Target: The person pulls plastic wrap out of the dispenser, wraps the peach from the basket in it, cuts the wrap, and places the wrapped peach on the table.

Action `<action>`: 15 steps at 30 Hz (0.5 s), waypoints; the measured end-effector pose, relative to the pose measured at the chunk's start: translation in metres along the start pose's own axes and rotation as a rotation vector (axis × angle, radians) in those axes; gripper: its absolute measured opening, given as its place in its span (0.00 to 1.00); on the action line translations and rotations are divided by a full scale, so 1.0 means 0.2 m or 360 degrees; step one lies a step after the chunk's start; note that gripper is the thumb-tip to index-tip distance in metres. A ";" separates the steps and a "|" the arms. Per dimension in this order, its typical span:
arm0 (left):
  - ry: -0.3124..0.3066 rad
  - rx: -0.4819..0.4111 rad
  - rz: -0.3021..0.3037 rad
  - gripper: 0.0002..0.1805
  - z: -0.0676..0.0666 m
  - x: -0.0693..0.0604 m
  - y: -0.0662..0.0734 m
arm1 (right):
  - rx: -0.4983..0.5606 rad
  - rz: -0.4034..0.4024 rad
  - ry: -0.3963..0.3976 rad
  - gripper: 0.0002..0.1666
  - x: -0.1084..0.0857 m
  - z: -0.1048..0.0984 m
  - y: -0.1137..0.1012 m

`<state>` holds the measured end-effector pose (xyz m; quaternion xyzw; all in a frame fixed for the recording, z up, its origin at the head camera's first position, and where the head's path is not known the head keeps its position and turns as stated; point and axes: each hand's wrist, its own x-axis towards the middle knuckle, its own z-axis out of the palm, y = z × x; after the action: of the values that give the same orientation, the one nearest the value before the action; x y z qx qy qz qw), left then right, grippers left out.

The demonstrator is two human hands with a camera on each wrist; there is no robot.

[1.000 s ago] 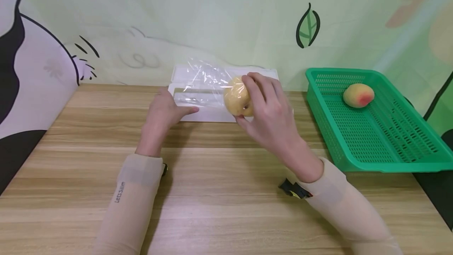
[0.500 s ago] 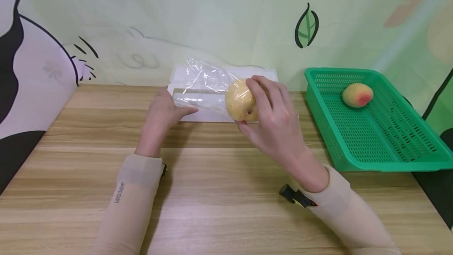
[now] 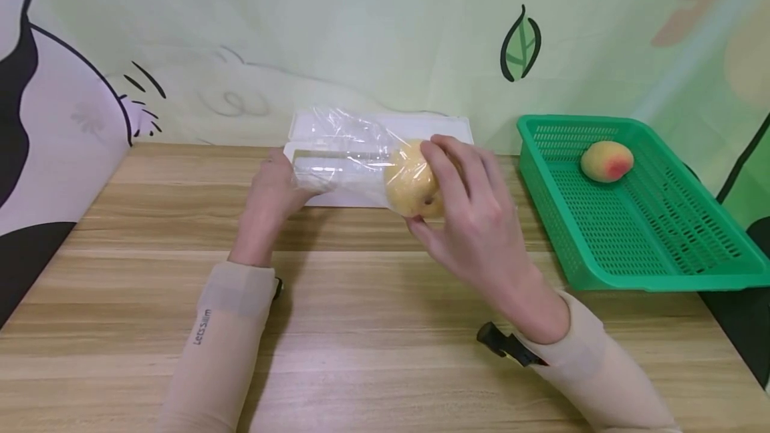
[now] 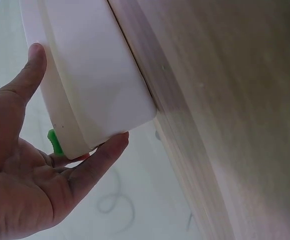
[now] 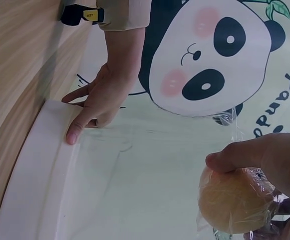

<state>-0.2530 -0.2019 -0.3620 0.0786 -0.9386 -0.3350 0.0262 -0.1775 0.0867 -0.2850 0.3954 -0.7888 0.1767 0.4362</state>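
Observation:
A white cling film box lies near the back of the table, lid raised, its slot visible through clear film. My left hand holds the box's left end; the left wrist view shows the thumb along one edge and fingers bent around the end. My right hand grips a round yellow fruit over the box's right part, thumb below and fingers above. Clear cling film covers the fruit and stretches left over the box. In the right wrist view, film wrinkles around the fruit.
A green perforated basket stands on the right, with a peach blushed red inside it. Behind the box hangs a printed backdrop. A small green part shows at the box's end in the left wrist view.
My right hand has brought the fruit slightly right and toward me, and the film has been drawn lower over the box. The left hand stays at the box's end, its thumb now lower.

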 end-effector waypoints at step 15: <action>0.0009 0.0105 0.0025 0.37 0.00 0.01 -0.01 | -0.0025 -0.0084 -0.0016 0.45 0.00 -0.06 -0.08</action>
<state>-0.2555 -0.2032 -0.3626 0.0731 -0.9497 -0.3033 0.0288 -0.1580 0.0849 -0.2797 0.4135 -0.7816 0.1571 0.4398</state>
